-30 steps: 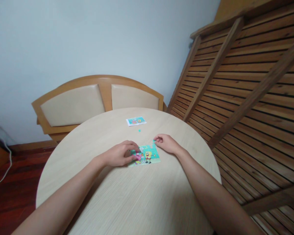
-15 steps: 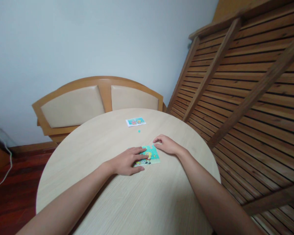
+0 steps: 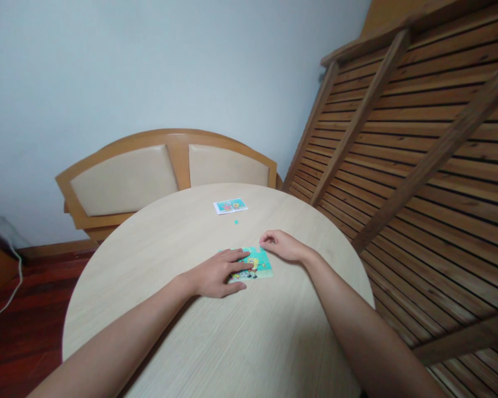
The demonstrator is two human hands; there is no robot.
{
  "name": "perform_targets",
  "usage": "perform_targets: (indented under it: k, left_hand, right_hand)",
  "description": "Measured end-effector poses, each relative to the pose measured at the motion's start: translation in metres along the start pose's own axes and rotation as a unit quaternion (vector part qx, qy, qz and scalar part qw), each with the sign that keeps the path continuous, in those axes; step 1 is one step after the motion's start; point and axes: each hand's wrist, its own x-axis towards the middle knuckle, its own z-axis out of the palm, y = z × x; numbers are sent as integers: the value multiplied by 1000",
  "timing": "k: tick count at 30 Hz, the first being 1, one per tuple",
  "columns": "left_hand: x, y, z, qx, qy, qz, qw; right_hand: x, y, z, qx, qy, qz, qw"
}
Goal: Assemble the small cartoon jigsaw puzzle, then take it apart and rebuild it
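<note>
A turquoise jigsaw puzzle point(image 3: 263, 269) with a yellow cartoon figure lies flat on the table. My left hand point(image 3: 222, 272) rests open across its left part, fingers spread and covering some of the picture. At the puzzle's upper right edge, near a pale notch, my right hand point(image 3: 280, 244) has thumb and forefinger pinched together. Whatever is between those fingertips is too small to make out. Beyond the puzzle sits a single small turquoise puzzle piece point(image 3: 236, 222). Farther back lies a printed picture card point(image 3: 231, 206) showing cartoon figures.
The round pale wooden table point(image 3: 149, 243) has a curved edge all round. Behind it stands a wooden headboard point(image 3: 178, 157) with cream panels against the wall. A slatted wooden frame point(image 3: 415, 138) leans along the right side. A white cable point(image 3: 19, 276) hangs at left.
My right thumb and forefinger have closed together at the puzzle's upper right edge, the hand shifting slightly toward me. My left hand stays flat on the puzzle.
</note>
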Motion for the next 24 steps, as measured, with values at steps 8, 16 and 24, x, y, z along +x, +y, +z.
perform_targets:
  k: [8, 16, 24]
  left_hand:
    - [1, 0, 2, -11, 3, 0, 1000]
    - [1, 1, 2, -15, 11, 3, 1000]
    - [1, 1, 1, -2, -4, -8, 1000]
  right_hand:
    - [5, -1, 12, 38, 18, 17, 999]
    - [5, 2, 12, -14, 31, 6, 999]
    - [4, 3, 10, -125, 48, -9, 991]
